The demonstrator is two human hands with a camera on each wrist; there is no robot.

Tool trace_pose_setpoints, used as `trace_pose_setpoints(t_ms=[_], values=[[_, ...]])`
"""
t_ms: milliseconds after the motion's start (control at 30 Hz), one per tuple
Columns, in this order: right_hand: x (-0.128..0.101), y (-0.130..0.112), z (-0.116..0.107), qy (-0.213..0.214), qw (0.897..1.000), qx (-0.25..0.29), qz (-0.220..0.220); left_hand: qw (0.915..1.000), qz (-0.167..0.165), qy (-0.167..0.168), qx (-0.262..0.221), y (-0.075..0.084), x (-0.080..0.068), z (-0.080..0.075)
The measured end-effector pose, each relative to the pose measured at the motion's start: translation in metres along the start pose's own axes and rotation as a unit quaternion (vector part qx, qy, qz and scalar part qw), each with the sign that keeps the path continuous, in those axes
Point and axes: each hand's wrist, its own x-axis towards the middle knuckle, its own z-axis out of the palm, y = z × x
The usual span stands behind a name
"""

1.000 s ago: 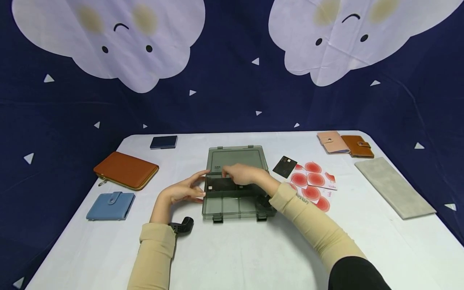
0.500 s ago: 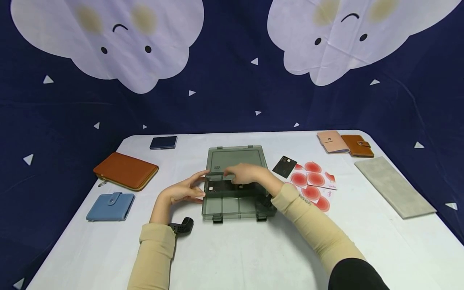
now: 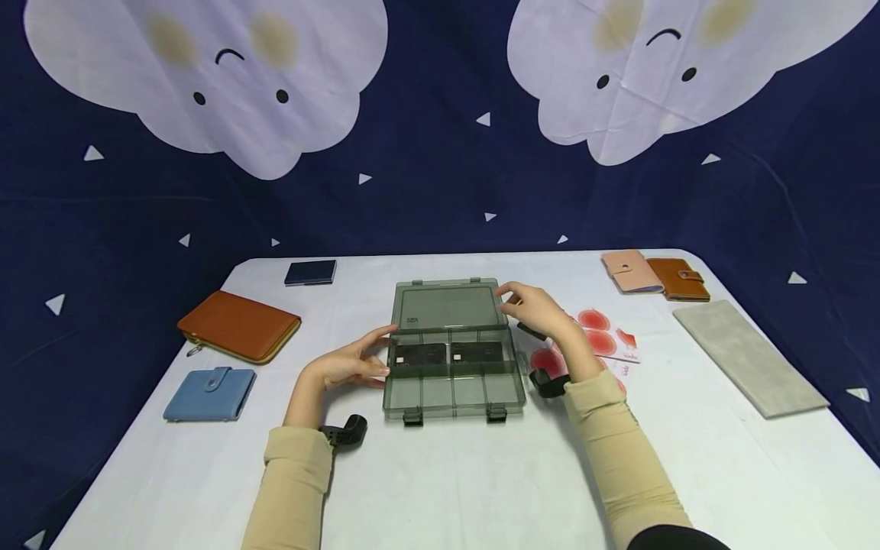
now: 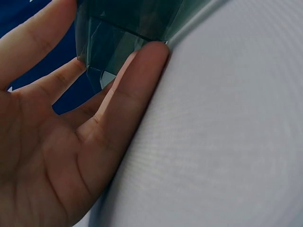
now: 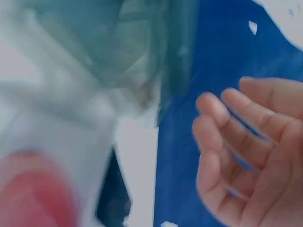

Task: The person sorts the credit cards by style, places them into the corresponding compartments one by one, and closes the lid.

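Observation:
A smoky clear plastic box [image 3: 450, 389] lies open mid-table, its lid [image 3: 447, 304] leaning back. Two dark cards [image 3: 418, 354] [image 3: 476, 352] lie side by side in its rear compartments. My left hand [image 3: 357, 359] rests with straight fingers against the box's left wall [image 4: 118, 38]. My right hand [image 3: 532, 305] hovers empty by the lid's right corner, fingers loosely spread [image 5: 236, 142], above a black card [image 3: 531, 330] on the table.
Red-dotted cards [image 3: 600, 336] lie right of the box. An orange zip wallet [image 3: 237, 325], a blue wallet [image 3: 209, 380] and a navy case [image 3: 311, 271] sit at the left. Pink [image 3: 631, 271] and brown [image 3: 677, 279] wallets and a grey pouch [image 3: 745, 355] sit at the right.
My right hand has come out of the box and moved right to the lid's right corner. A second dark card now lies in the box. The left hand stayed put.

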Motion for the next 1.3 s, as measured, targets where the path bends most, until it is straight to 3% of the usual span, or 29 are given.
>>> trace_pose_setpoints(t_ms=[133, 267, 367, 500, 600, 733, 933, 1100, 1300], values=[[-0.002, 0.025, -0.004, 0.026, 0.999, -0.025, 0.017, 1.0, 0.004, 0.0, 0.001, 0.0, -0.001, 0.0], [-0.005, 0.042, -0.007, 0.018, 0.994, -0.07, 0.081, 1.0, 0.004, -0.002, 0.0, 0.0, -0.001, 0.0], [-0.008, 0.049, -0.009, -0.011, 0.984, -0.107, 0.144, 1.0, 0.002, -0.002, 0.001, 0.001, 0.0, 0.001], [-0.011, 0.055, -0.01, -0.035, 0.969, -0.154, 0.192, 1.0, 0.003, -0.002, -0.001, 0.0, -0.001, 0.001], [-0.014, 0.056, -0.011, -0.04, 0.962, -0.17, 0.211, 1.0, 0.005, -0.004, -0.004, 0.001, -0.002, 0.001], [-0.016, 0.059, -0.011, -0.033, 0.962, -0.164, 0.216, 1.0, 0.006, -0.004, -0.005, 0.001, -0.002, 0.001], [-0.014, 0.064, -0.011, 0.014, 0.971, -0.107, 0.215, 1.0, 0.005, -0.003, 0.002, 0.0, -0.002, 0.0], [-0.009, 0.066, -0.01, 0.069, 0.982, 0.012, 0.176, 1.0, 0.006, -0.001, 0.001, 0.0, -0.002, 0.0], [-0.006, 0.067, -0.011, 0.084, 0.981, 0.137, 0.112, 1.0, 0.008, -0.001, 0.002, 0.0, -0.001, 0.0]])
